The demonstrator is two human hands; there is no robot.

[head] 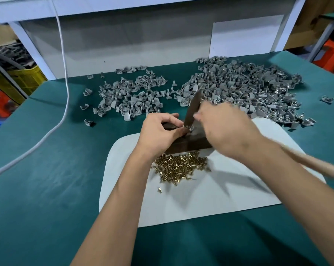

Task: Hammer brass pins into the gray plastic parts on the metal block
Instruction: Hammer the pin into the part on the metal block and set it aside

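Note:
A dark metal block (189,144) lies on a white mat (210,192). My left hand (160,131) pinches a small gray plastic part (188,129) on the block's top. My right hand (225,129), blurred by motion, grips a hammer. Its dark head (194,107) points down onto the part and its wooden handle (314,163) sticks out to the right. A heap of brass pins (179,167) lies on the mat just in front of the block.
Two piles of gray plastic parts lie on the green table: a smaller pile (131,95) at back left and a larger pile (245,89) at back right. A white cable (64,77) runs down the left side. A white panel (124,41) stands behind.

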